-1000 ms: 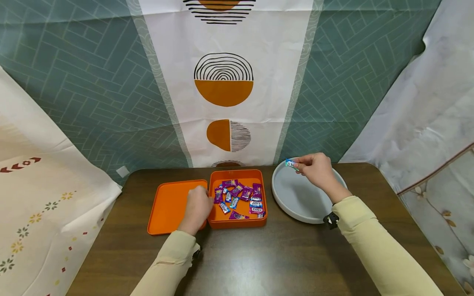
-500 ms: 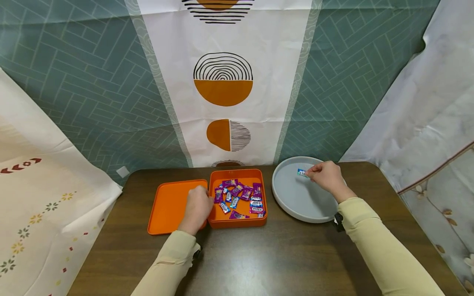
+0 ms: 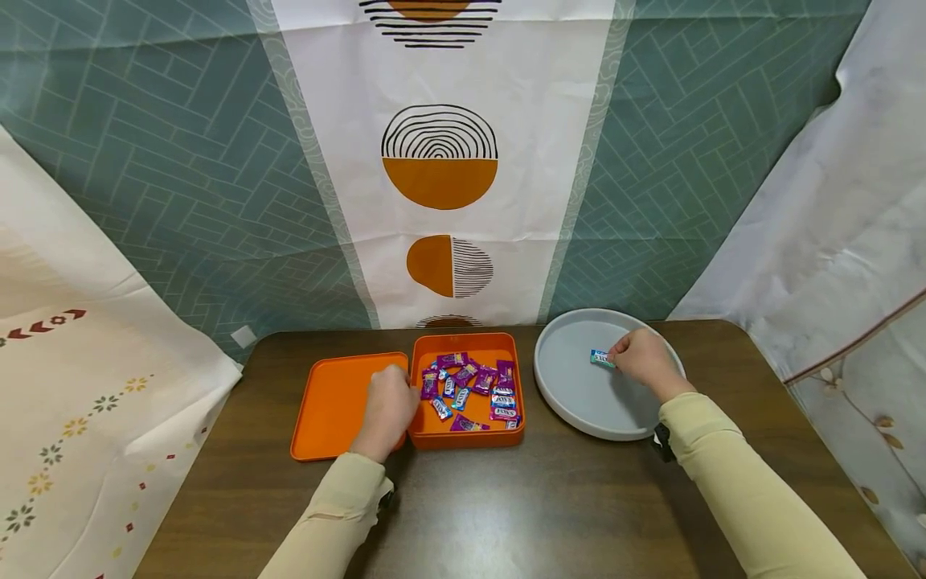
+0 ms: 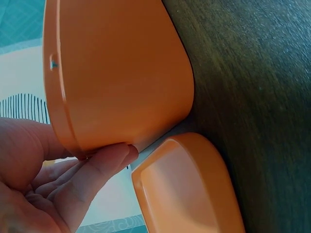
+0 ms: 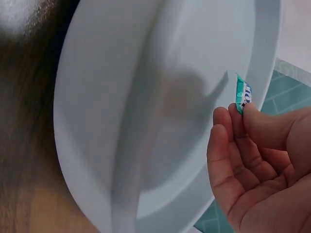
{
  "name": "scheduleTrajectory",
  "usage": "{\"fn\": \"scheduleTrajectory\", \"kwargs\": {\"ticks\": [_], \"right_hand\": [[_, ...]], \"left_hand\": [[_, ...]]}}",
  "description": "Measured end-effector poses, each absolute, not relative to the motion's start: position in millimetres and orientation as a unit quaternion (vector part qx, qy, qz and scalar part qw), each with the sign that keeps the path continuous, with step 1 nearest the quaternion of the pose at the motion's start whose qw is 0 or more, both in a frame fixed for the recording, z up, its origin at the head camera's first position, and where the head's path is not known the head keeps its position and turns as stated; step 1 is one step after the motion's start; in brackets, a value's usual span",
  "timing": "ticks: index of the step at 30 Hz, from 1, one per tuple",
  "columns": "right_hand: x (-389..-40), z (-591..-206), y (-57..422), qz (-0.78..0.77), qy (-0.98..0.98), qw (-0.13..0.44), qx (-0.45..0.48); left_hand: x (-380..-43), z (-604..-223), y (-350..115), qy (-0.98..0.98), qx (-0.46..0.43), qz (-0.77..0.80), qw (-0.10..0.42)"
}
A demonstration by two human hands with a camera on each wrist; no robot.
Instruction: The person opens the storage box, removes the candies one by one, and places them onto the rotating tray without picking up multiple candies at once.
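My right hand [image 3: 646, 359] pinches a small candy [image 3: 600, 359] in a teal, blue and white wrapper over the pale grey round tray [image 3: 575, 386]. In the right wrist view the candy [image 5: 242, 93] sticks out from between thumb and fingertips, apart from the tray, whose surface bears the hand's shadow. My left hand [image 3: 388, 406] grips the near left wall of an orange box [image 3: 466, 440]. The left wrist view has thumb and fingers [image 4: 87, 179] pinching that wall at its rim. Inside the box lie several purple candies [image 3: 468, 423] and several blue-and-white ones [image 3: 460, 398].
A shallow orange tray [image 3: 333, 406], perhaps the box's lid, lies left of the box, partly behind my left hand. Everything stands on a dark wooden table [image 3: 470, 515]. Patterned cloth [image 3: 463, 185] hangs close behind the table's back edge.
My right hand has carried the candy from over the tray's back left rim rightward and nearer, towards the tray's middle. My left hand has stayed at the box's wall.
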State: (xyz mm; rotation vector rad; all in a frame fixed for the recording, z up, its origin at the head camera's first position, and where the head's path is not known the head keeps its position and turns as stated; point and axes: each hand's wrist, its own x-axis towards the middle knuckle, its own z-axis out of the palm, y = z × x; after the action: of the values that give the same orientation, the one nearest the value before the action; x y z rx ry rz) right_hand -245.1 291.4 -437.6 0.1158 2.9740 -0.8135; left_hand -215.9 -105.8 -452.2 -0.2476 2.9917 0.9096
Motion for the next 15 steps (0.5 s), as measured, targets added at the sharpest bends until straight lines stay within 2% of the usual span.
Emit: {"fn": "scheduleTrajectory", "kwargs": {"ticks": [15], "right_hand": [[-247.0, -445.6, 283.0, -0.229, 0.971, 0.024, 0.056]], "left_hand": [[-215.7, -452.0, -105.5, 0.954, -0.077, 0.289, -0.003]]}}
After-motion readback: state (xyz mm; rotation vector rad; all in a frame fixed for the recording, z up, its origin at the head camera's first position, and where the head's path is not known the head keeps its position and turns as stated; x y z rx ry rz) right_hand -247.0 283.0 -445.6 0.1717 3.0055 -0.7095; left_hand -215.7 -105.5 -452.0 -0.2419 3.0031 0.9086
